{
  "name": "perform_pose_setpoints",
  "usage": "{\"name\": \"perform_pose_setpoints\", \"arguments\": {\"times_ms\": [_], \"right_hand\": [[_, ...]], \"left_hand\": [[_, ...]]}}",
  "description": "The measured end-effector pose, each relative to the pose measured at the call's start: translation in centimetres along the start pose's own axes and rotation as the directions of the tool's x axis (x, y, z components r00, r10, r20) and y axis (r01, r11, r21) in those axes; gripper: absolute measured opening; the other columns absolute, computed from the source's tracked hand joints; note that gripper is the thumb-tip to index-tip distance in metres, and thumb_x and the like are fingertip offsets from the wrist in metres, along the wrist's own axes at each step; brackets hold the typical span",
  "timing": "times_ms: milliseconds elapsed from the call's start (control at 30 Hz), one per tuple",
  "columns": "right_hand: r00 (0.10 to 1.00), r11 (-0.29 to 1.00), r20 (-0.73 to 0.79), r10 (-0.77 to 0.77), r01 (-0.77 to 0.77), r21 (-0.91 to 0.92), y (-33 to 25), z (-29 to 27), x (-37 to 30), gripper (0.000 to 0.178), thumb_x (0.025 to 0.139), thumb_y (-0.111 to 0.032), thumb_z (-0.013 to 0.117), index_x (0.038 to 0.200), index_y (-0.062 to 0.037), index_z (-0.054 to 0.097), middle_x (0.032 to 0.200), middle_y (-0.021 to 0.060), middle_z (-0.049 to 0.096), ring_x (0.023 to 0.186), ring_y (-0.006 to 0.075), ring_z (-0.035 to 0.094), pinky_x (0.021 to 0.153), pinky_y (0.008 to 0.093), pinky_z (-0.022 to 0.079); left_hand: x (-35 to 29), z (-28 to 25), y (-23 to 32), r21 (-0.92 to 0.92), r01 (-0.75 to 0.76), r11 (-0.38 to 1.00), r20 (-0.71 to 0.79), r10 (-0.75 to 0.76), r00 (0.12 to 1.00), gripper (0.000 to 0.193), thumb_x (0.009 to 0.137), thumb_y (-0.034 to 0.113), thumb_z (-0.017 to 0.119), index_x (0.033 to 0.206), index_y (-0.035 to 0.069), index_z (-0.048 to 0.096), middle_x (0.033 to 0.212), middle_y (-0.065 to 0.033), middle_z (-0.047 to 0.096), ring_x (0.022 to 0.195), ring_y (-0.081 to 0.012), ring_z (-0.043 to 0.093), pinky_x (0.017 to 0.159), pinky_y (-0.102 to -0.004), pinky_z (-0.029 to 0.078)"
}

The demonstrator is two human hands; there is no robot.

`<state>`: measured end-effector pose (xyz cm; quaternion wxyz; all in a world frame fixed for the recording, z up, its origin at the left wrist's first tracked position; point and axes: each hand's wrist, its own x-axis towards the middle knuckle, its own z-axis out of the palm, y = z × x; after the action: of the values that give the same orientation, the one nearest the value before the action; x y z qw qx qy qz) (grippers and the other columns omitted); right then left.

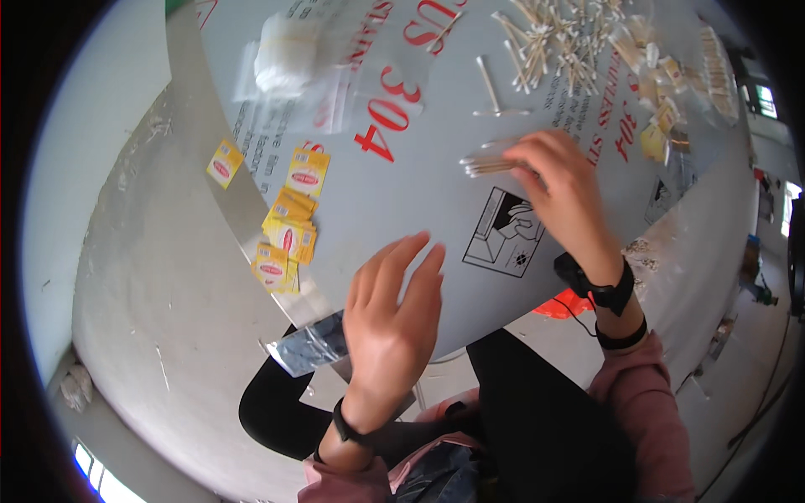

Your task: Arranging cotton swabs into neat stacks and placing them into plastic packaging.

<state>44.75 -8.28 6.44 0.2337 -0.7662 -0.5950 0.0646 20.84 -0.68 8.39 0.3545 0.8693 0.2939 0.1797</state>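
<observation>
My right hand (560,186) is closed around a small bundle of cotton swabs (488,165), whose white tips stick out to the left past the fingertips. Just above the table's near part hovers my left hand (392,314), fingers stretched and slightly apart, with nothing in it. Beyond the right hand lies a loose pile of cotton swabs (549,46). A single cotton swab (487,84) lies apart from it, another crosswise at its lower end. Several small yellow cards (289,239) lie in a column left of my left hand.
A white roll-like bundle (287,54) sits among clear plastic bags (335,96) at the far left. More yellow packets (658,134) lie at the right edge. A flat dark item in shiny wrap (310,345) is by my left wrist, at the edge of the grey table (402,201).
</observation>
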Motion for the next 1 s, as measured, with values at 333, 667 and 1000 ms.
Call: {"name": "perform_pose_setpoints", "arguments": {"times_ms": [333,667,1000], "right_hand": [[0.991,0.988,-0.133,0.031,-0.01,0.155,2.2,0.0,3.8,0.027,0.08,-0.006,0.074,0.105,-0.0062,0.064,0.1,0.01,0.063,0.096,0.0323,0.061,0.081,0.04,0.051],[0.999,0.968,-0.029,-0.022,0.029,0.251,1.0,2.3,2.5,0.013,0.08,0.002,0.066,0.09,-0.0034,0.06,0.086,0.0101,0.058,0.085,0.0323,0.059,0.07,0.0425,0.048],[0.943,0.963,-0.219,-0.251,0.267,0.046,4.0,2.2,10.1,0.029,0.081,0.007,0.059,0.107,-0.005,0.064,0.106,0.0092,0.064,0.102,0.031,0.06,0.088,0.0406,0.05]], "left_hand": [[6.8,5.9,-0.8,0.086,-0.157,0.984,-0.06,0.162,0.985,0.034,0.072,0.0,0.076,0.105,0.003,0.069,0.111,-0.0087,0.065,0.101,-0.0299,0.062,0.083,-0.0399,0.052],[8.3,6.8,-0.9,0.144,-0.184,0.972,-0.151,0.206,0.967,0.022,0.072,-0.001,0.076,0.093,0.005,0.07,0.111,-0.0073,0.067,0.109,-0.031,0.062,0.092,-0.0415,0.05],[6.9,8.7,-2.0,-0.03,-0.184,0.982,-0.185,0.175,0.967,0.02,0.077,0.001,0.076,0.095,0.005,0.067,0.106,-0.0075,0.065,0.111,-0.0298,0.061,0.097,-0.0446,0.049]]}}
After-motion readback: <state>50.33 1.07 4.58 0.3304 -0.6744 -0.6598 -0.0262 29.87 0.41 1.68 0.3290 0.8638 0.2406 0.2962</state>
